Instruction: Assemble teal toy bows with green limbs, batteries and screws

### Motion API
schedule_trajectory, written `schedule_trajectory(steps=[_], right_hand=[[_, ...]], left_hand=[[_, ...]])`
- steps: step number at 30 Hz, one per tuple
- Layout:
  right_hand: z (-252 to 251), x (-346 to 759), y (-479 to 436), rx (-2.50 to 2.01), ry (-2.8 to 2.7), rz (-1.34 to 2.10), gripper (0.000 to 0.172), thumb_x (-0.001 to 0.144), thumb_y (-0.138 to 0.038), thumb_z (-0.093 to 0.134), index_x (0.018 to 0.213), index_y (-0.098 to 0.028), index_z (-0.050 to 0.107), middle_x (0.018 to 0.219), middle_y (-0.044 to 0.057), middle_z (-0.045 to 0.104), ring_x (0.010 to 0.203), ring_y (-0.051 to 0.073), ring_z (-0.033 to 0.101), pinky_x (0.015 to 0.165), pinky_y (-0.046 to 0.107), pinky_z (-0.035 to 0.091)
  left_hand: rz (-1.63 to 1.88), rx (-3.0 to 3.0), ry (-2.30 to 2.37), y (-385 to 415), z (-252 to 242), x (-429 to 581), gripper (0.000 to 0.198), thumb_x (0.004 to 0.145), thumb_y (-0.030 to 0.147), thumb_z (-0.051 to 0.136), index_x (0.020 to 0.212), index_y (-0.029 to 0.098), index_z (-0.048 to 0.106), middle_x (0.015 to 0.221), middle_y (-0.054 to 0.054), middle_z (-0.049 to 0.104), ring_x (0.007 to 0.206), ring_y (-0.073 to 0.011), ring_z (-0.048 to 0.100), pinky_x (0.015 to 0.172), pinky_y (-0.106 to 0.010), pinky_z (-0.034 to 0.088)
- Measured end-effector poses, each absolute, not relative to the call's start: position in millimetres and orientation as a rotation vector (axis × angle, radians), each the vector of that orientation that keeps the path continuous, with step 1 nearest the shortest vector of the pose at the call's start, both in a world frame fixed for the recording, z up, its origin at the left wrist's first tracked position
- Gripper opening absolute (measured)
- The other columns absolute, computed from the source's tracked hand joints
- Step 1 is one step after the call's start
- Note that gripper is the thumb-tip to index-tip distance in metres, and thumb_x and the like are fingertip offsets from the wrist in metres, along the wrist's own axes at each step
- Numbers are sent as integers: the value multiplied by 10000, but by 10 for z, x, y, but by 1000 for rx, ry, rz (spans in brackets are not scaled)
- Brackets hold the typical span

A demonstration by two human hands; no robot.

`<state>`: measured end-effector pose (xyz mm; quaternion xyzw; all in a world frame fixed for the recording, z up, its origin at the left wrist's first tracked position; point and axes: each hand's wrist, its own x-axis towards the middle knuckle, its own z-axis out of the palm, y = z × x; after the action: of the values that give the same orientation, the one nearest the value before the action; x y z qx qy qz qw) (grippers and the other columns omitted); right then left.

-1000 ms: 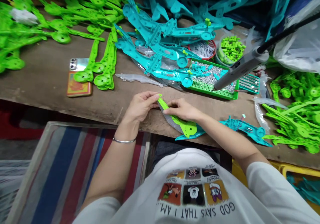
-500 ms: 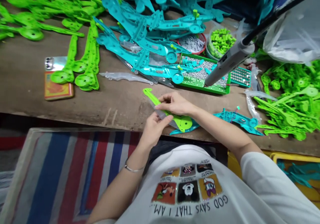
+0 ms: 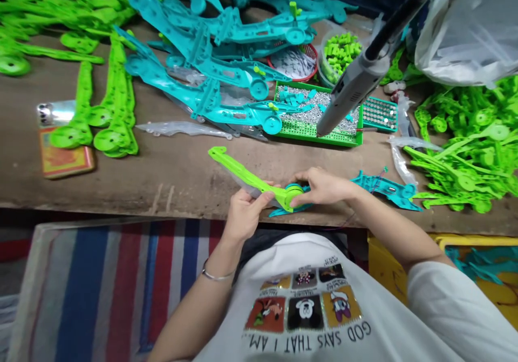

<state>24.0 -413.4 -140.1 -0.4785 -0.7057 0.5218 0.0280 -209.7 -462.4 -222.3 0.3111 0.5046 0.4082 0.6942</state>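
Note:
A long lime-green plastic blade piece point(image 3: 243, 174) lies at the near edge of the wooden bench point(image 3: 170, 173), over a clear plastic strip and a teal piece. My left hand point(image 3: 243, 214) pinches the green piece and the clear strip near the middle. My right hand point(image 3: 321, 186) is closed on the round hub end of the green piece, where it meets the teal piece point(image 3: 297, 203). Another teal piece point(image 3: 384, 188) lies just right of my right wrist.
A grey electric screwdriver point(image 3: 348, 95) hangs over a green tray of screws point(image 3: 315, 127). Teal parts point(image 3: 210, 76) are piled at the back, green parts at left point(image 3: 105, 114) and right point(image 3: 465, 157). A phone point(image 3: 56, 135) lies at left. A tub of green pegs point(image 3: 340, 54) stands behind the tray.
My right hand slid from the middle of the green piece to its round hub end. My left hand shifted right along the piece. The view moved left and down.

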Motion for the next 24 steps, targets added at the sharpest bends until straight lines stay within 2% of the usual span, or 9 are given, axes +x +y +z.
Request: schedule_trajectory(steps=[3, 6, 10, 13, 15, 20, 24], right_hand=[[-1416, 189, -4171, -1535, -2239, 1436, 340, 826, -400, 806, 1085, -179, 798, 762, -2, 698, 668, 124, 530, 661, 268, 322], [-1452, 170, -4126, -1502, -2230, 1430, 293, 813, -376, 815, 1042, -194, 813, 704, -15, 661, 646, 114, 494, 662, 267, 307], [-1471, 230, -4024, -1416, -2178, 1556, 314, 800, -345, 800, 1060, -170, 816, 761, -11, 682, 667, 108, 490, 656, 257, 321], [-1472, 268, -3962, -1338, -2096, 1672, 350, 793, -362, 778, 1052, -128, 807, 781, -2, 682, 688, 109, 495, 645, 245, 338], [-1486, 271, -3933, -1301, -2031, 1737, 370, 788, -379, 765, 1036, -108, 800, 779, 1, 675, 696, 109, 496, 638, 237, 349], [-1554, 251, -3891, -1273, -1870, 1881, 421, 758, -415, 773, 1014, -80, 778, 744, -4, 641, 661, 95, 472, 599, 225, 356], [-1608, 291, -3869, -1266, -1812, 1997, 454, 740, -451, 798, 1005, -83, 770, 761, 4, 674, 661, 98, 511, 612, 224, 398]], left_hand=[[945, 734, 1153, -4620, -2222, -2064, 471, 739, 461, 887, 1077, 172, 733, 1041, -102, 795, 940, -264, 766, 915, -419, 623], [992, 763, 1207, -4624, -2213, -2010, 428, 759, 455, 872, 1059, 185, 729, 1006, -81, 795, 928, -252, 763, 899, -390, 620], [1012, 693, 1243, -4683, -2172, -1912, 492, 779, 457, 857, 1169, 212, 685, 1119, -82, 782, 1021, -245, 754, 931, -384, 610], [920, 693, 1199, -4754, -2111, -1833, 620, 655, 401, 945, 1175, 202, 674, 1177, -101, 768, 1085, -259, 741, 977, -388, 600], [842, 713, 1163, -4797, -2074, -1782, 604, 607, 369, 971, 1112, 183, 696, 1148, -108, 772, 1070, -270, 745, 963, -387, 610], [851, 655, 1180, -4873, -2050, -1664, 558, 654, 421, 944, 1093, 171, 708, 1067, -97, 779, 929, -249, 763, 809, -380, 659], [823, 683, 1147, -4835, -2042, -1662, 533, 671, 428, 935, 1090, 185, 712, 1066, -92, 780, 946, -240, 758, 852, -374, 647]])
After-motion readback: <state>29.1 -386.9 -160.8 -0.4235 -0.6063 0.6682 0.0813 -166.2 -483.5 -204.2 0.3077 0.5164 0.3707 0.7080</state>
